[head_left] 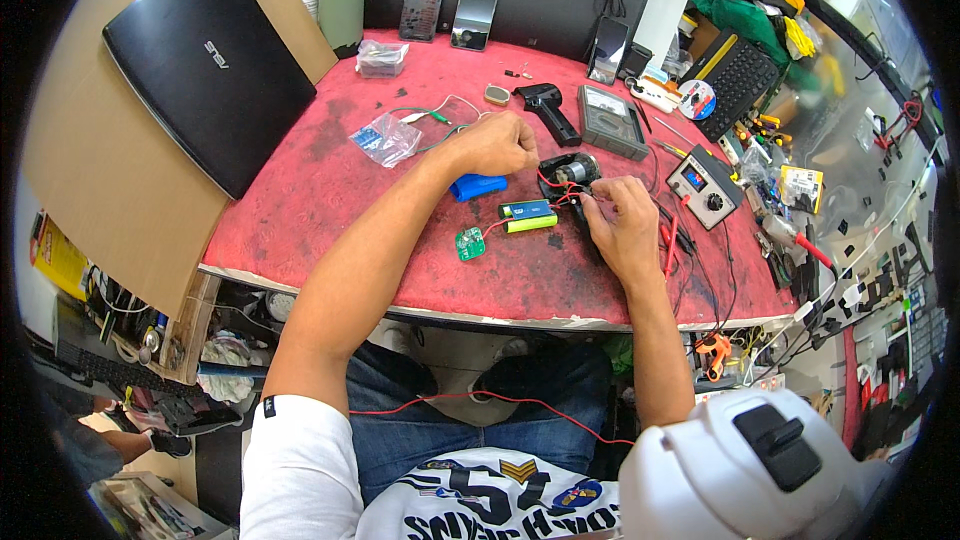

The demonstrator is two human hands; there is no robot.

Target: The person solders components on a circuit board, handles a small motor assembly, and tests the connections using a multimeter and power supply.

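Observation:
My left hand [497, 147] is closed in a loose fist above the red mat; what its fingers hold, if anything, is hidden. My right hand [625, 215] curls its thumb and fingers around the edge of a black tool housing [585, 226], close to thin red wires. In the housing lies a round motor [576, 172]. Red wires join it to a pack of green battery cells [532, 224] with a blue board on top. From the pack, a red wire leads to a small green circuit board [470, 244]. A blue battery pack [478, 187] lies below my left wrist.
A black gun-shaped housing [548, 112], a grey meter [612, 122] and a power supply [704, 185] with cables stand beyond and right. At the left are a plastic bag [387, 139], a black laptop lid [215, 70] and a green bottle [341, 0]. Phones [474, 15] lean at the back.

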